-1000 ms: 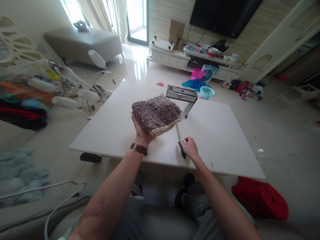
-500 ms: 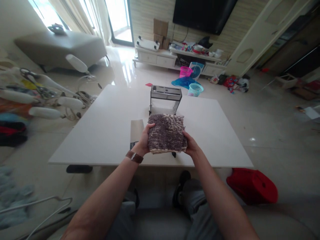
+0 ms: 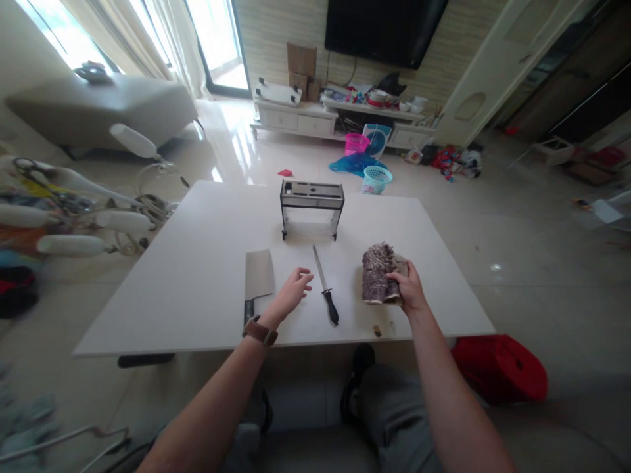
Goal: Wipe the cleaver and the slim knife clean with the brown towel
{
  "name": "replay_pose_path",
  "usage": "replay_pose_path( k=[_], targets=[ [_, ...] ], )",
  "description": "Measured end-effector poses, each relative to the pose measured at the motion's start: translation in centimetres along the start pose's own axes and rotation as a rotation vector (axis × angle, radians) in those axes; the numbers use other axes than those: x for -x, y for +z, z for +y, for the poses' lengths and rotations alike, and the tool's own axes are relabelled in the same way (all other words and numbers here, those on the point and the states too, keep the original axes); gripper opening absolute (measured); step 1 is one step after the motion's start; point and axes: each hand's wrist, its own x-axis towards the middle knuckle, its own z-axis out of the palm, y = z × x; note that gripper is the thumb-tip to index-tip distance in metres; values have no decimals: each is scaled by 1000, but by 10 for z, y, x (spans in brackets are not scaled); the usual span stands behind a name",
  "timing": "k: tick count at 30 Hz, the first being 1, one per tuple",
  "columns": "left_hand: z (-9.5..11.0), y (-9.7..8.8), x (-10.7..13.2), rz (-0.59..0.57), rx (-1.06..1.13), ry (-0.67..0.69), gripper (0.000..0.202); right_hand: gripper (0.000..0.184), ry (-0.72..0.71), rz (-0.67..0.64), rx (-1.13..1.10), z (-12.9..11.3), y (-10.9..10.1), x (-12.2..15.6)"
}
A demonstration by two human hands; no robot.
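Observation:
My right hand point(image 3: 408, 286) grips a folded brown-and-cream cloth point(image 3: 378, 276) by its right side, above the right part of the white table point(image 3: 172, 282). My left hand point(image 3: 296, 289) is empty, its fingers apart and slightly bent, over the table between a cleaver and a sharpening steel. The cleaver point(image 3: 259, 272) lies to the left, blade pointing away and dark handle partly behind my wrist. The sharpening steel point(image 3: 325, 286) lies to the right of that hand, black handle towards me. Behind them stands a knife block point(image 3: 312, 195) with a slotted top and clear front.
Two small objects, one of them a dark and yellowish piece point(image 3: 377, 330), lie near the table's front edge. A red stool-like object point(image 3: 500, 369) stands at the right below the table. Beyond the table are a turquoise basket point(image 3: 376, 179) and a blue plastic bag point(image 3: 355, 164).
My left hand has let go of the cloth and moved clear of it. The right hand has carried the cloth to the right, uncovering the sharpening steel. The view has shifted slightly.

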Motion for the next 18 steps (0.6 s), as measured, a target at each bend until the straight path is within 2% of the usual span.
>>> replay_pose_path(
  k=[5,7,8,9,10,11,12,13,14,16,17,18],
  targets=[
    [-8,-13,-6,-14,-174,41,34,52,103,-44,-27,4,-40,-8],
    [-9,-22,-5,-3,-257,80,32,54,201,-38,76,11,-56,-12],
    [-9,-26,-4,7,-292,94,31,54,219,19,178,15,-61,-14],
    [-8,-30,-3,16,-320,100,30,54,172,127,305,19,-64,-15],
    [-7,-33,-2,24,-342,101,30,52,63,233,441,23,-63,-14],
    [-5,-36,-1,28,-356,98,29,49,-70,301,563,27,-59,-12],
    [-3,-38,0,30,-362,96,30,45,-214,308,666,30,-50,-6],
    [-1,-40,1,33,-364,97,30,37,-294,222,723,33,-38,1],
    [1,-40,1,36,-363,103,30,30,-308,68,748,37,-23,11],
    [3,-41,2,34,-360,118,32,30,-250,-282,821,46,13,37],
    [4,-42,3,29,-362,124,32,30,-221,-408,887,51,30,51],
    [3,-42,3,24,-366,128,33,31,-200,-472,979,58,46,65]
  ],
)
